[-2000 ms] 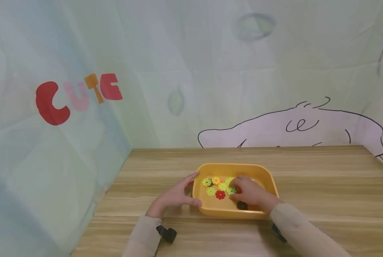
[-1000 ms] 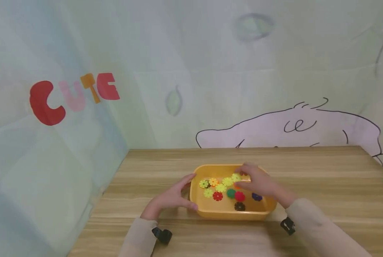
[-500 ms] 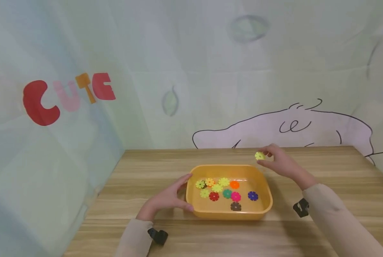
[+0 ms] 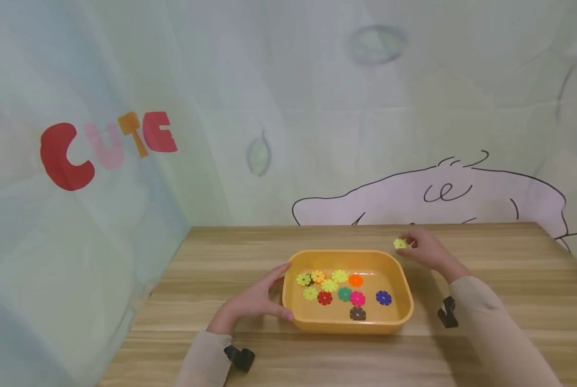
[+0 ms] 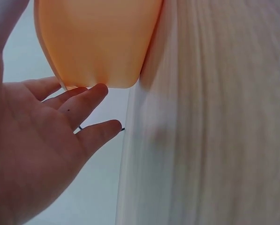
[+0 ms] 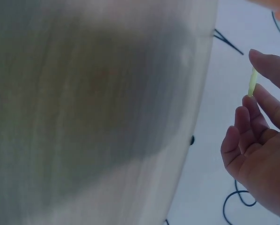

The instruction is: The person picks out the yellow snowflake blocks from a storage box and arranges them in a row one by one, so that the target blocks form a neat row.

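Note:
Pinched between the thumb and fingers of my right hand (image 4: 428, 251) is a yellow snowflake building disc (image 4: 400, 244), just beyond the back right corner of an orange-yellow plastic tray (image 4: 351, 327). The right wrist view shows that disc (image 6: 252, 83) edge-on. My left hand (image 4: 254, 302) spreads around the tray's left end, index finger at the far corner and thumb at the near one. Its lower fingers touch the end wall in the left wrist view. Inside the tray lie several yellow discs (image 4: 339, 276), plus red (image 4: 324, 298), green (image 4: 344, 294), pink (image 4: 357, 299), orange (image 4: 355, 280), blue (image 4: 384, 298) and black (image 4: 358, 313) ones.
The tray stands on a wood-grain table (image 4: 230, 247) that ends at a fabric backdrop (image 4: 230, 177) behind and to the left. Coloured letters (image 4: 68, 156) decorate the left side. Black wrist-worn devices (image 4: 240, 357) sit at both sleeves.
My right hand was among the discs in the tray, then lifted out a yellow one over the back right corner. Since then it has lowered slightly. The left hand stays at the tray's end.

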The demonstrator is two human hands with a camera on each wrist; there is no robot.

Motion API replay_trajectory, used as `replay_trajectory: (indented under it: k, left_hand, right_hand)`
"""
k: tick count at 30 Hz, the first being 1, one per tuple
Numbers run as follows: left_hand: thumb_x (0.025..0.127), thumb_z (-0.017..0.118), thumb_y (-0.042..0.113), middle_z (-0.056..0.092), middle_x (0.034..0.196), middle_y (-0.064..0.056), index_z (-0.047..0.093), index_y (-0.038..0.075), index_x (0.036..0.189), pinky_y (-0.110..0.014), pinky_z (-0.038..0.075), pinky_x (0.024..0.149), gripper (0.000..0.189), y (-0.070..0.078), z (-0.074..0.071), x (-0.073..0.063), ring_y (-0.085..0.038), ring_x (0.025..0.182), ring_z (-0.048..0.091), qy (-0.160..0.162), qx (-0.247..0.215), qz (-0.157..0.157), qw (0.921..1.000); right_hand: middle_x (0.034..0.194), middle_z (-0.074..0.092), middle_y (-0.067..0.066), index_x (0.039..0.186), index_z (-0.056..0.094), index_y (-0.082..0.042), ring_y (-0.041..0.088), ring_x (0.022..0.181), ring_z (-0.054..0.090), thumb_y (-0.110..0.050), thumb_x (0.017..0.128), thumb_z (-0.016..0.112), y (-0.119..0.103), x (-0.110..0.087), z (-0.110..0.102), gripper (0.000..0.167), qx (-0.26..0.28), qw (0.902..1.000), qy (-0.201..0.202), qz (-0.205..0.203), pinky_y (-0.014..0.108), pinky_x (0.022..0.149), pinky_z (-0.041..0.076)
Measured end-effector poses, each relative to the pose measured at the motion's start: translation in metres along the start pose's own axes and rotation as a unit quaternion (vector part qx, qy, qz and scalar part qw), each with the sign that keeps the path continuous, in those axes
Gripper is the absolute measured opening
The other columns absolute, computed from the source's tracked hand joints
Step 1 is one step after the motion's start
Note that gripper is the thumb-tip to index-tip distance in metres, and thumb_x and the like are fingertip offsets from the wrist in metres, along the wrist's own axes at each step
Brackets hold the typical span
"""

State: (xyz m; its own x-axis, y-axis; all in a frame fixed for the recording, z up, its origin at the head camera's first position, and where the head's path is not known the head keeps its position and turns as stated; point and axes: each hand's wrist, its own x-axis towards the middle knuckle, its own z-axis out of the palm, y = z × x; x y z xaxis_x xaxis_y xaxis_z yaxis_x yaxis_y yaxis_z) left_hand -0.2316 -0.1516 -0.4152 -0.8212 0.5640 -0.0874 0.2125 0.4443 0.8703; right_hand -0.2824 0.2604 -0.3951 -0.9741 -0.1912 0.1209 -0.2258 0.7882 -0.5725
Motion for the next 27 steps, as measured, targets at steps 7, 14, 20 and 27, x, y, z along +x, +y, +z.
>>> replay_trajectory:
  k: [7, 14, 20, 27]
  left_hand:
    - [0.068, 0.088, 0.029, 0.017, 0.161, -0.009, 0.019, 0.013, 0.155, -0.059, 0.014, 0.116, 0.112, 0.001, 0.000, 0.001, -0.031, 0.144, 0.026, -0.002, -0.001, 0.003, 1.0000]
    - [0.068, 0.088, 0.031, 0.018, 0.160, -0.009, 0.020, 0.013, 0.154, -0.059, 0.015, 0.115, 0.111, 0.001, 0.001, -0.001, -0.031, 0.144, 0.026, 0.002, 0.007, -0.006, 1.0000]
    - [0.068, 0.088, 0.031, 0.019, 0.160, -0.009, 0.020, 0.012, 0.154, -0.058, 0.016, 0.116, 0.112, 0.001, 0.001, -0.002, -0.031, 0.144, 0.027, 0.002, 0.005, 0.002, 1.0000]
    - [0.067, 0.089, 0.030, 0.018, 0.160, -0.010, 0.019, 0.011, 0.154, -0.058, 0.014, 0.116, 0.113, 0.003, 0.001, -0.002, -0.031, 0.144, 0.027, 0.002, -0.001, 0.006, 1.0000]
  right_hand:
    - [0.107, 0.059, 0.031, 0.115, 0.057, 0.016, 0.042, 0.097, 0.057, -0.014, 0.084, 0.071, 0.014, 0.000, 0.006, 0.045, 0.012, 0.9995, -0.012, 0.028, 0.053, 0.084, 0.052]
    - [0.116, 0.055, 0.035, 0.123, 0.051, 0.015, 0.046, 0.105, 0.055, -0.018, 0.084, 0.069, 0.023, -0.001, 0.012, 0.054, 0.028, 0.9932, -0.059, 0.096, 0.057, 0.091, 0.048]
    - [0.114, 0.058, 0.032, 0.121, 0.054, 0.014, 0.044, 0.103, 0.057, -0.019, 0.083, 0.071, 0.026, -0.001, 0.015, 0.053, 0.025, 0.9910, -0.073, 0.109, 0.057, 0.091, 0.048]
    - [0.110, 0.061, 0.031, 0.116, 0.058, 0.014, 0.042, 0.099, 0.059, -0.018, 0.082, 0.071, 0.027, 0.000, 0.015, 0.049, 0.012, 0.9927, -0.070, 0.098, 0.056, 0.090, 0.049]
